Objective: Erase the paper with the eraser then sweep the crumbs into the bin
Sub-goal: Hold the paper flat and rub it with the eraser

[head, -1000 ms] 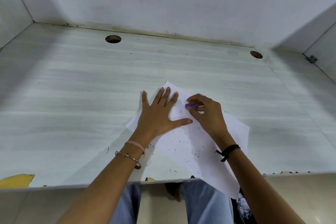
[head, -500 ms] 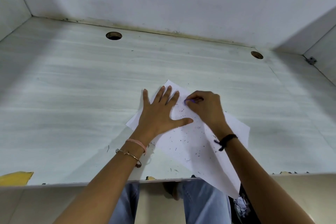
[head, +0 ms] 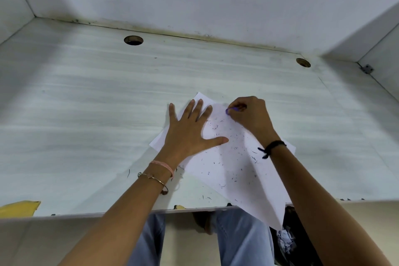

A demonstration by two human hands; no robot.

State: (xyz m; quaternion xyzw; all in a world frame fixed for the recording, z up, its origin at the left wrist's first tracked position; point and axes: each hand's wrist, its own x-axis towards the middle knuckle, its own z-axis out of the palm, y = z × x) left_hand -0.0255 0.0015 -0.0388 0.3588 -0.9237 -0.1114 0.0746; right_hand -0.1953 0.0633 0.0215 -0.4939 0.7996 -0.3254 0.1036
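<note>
A white sheet of paper (head: 233, 166) lies askew on the pale desk, its near corner hanging over the front edge. Dark eraser crumbs (head: 235, 149) are scattered over it. My left hand (head: 190, 134) lies flat on the paper's left part with fingers spread. My right hand (head: 250, 114) pinches a small purple eraser (head: 229, 111) and holds it against the paper near its far corner. Most of the eraser is hidden by my fingers.
The desk (head: 86, 127) has two round cable holes, one at the far left (head: 133, 40) and one at the far right (head: 303, 62). White walls close it in behind and at both sides. A dark bin with crumpled paper (head: 285, 242) stands below the front edge beside my knees. A yellow patch (head: 19, 207) marks the near left edge.
My right hand has slid the eraser a little farther up the paper toward its far corner. My left hand has stayed flat in the same place.
</note>
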